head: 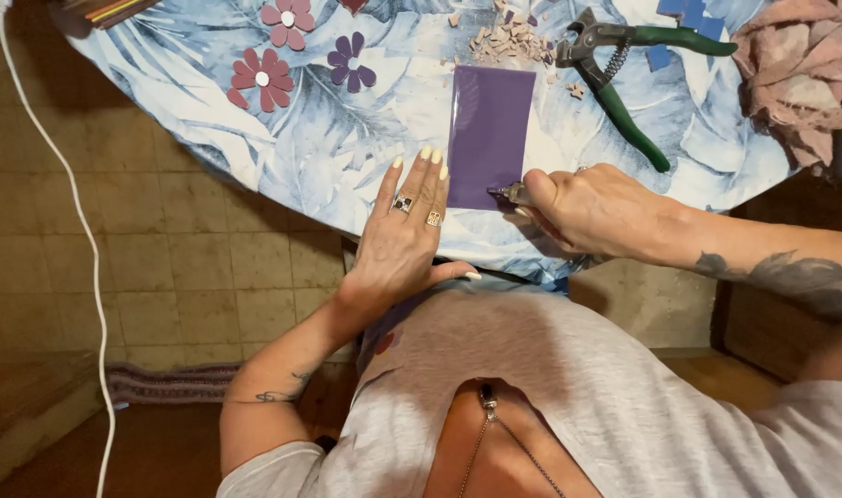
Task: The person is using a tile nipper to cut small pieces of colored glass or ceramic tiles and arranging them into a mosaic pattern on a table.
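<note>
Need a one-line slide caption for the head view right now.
Left hand steadies a purple sheet while the right hand presses a small cutter at its near edge.

Head camera, looking steeply down from close above your hands.
You see the round table (pixel 347 175) fill twelve o'clock, your own chest at six, tiled floor (pixel 163 277) at nine; no second view.
</note>
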